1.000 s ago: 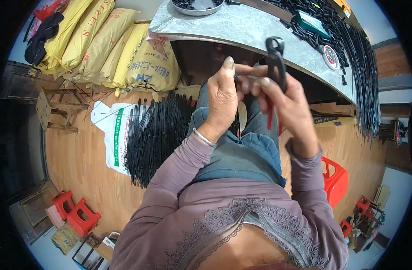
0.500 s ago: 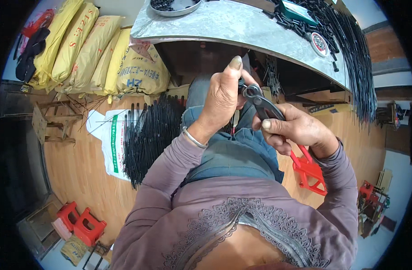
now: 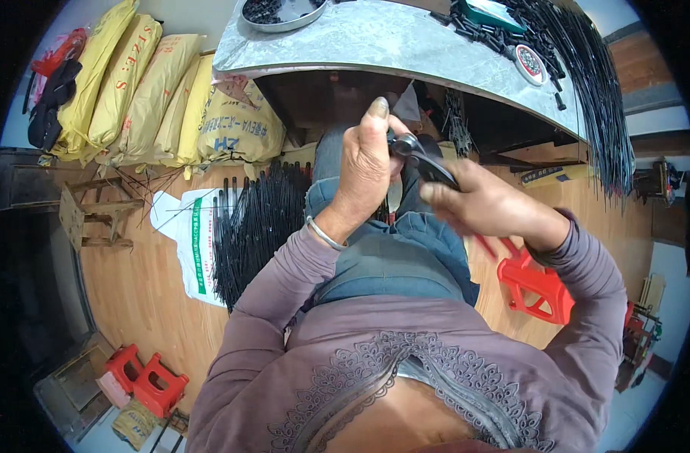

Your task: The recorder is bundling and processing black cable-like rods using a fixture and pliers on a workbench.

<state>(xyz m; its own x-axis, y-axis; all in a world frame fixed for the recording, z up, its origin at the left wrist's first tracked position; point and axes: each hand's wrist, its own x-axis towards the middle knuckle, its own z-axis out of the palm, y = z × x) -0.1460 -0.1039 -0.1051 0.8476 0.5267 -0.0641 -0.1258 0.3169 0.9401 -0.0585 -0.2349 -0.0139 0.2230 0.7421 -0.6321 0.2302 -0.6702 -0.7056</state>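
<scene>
My left hand (image 3: 365, 164) is raised above my lap, thumb pointing up, fingers closed round a small dark piece (image 3: 392, 140) that is mostly hidden. In my right hand (image 3: 484, 198), blurred by motion, are pliers (image 3: 435, 169) with dark metal jaws and red handles. The rounded head of the pliers meets the dark piece right beside my left fingers. Whether the jaws are closed on it I cannot tell. To the left of my legs, a thick bundle of thin black rods (image 3: 265, 226) lies on a white printed sack (image 3: 201, 253).
Ahead stands a grey marble-topped table (image 3: 375, 41) bearing a round tray (image 3: 284, 23) of black parts, loose black pieces (image 3: 481, 34), a small dish (image 3: 530, 66) and long black rods (image 3: 597, 98). Yellow sacks (image 3: 145, 90) line the left. Red stools (image 3: 537, 291) and a wooden stool (image 3: 96, 211) stand around.
My right hand has turned, bringing the pliers' jaws a little left and flattening their angle. The left hand has shifted slightly left, still holding the dark piece.
</scene>
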